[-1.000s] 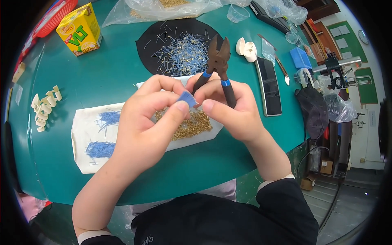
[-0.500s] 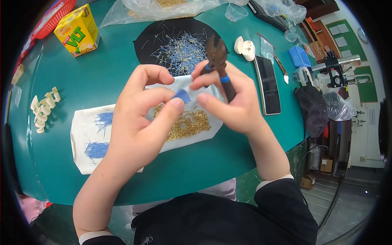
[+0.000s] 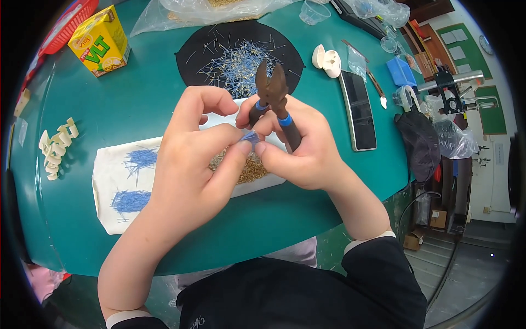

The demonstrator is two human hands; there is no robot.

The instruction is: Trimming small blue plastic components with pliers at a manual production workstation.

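My left hand (image 3: 192, 159) and my right hand (image 3: 298, 148) meet above the white sheet (image 3: 112, 170) on the green table. Between the thumbs and forefingers of both hands is a small bundle of blue wires (image 3: 251, 135). My right hand also grips a pair of brown pliers (image 3: 272, 90) with dark handles and blue bands, jaws pointing away from me. Beneath the hands lies a heap of gold-coloured bits (image 3: 253, 170). Two piles of blue wire pieces (image 3: 131, 200) lie on the left part of the sheet.
A black round mat (image 3: 192, 57) strewn with blue wires lies behind the hands. A yellow drink carton (image 3: 99, 41) stands far left, white plastic parts (image 3: 55, 148) at the left, a phone (image 3: 359, 109), white caps (image 3: 327, 59) and plastic bags at the right.
Both hands have shifted slightly toward me and to the right with the blue bundle; the pliers now stand more upright in my right hand.
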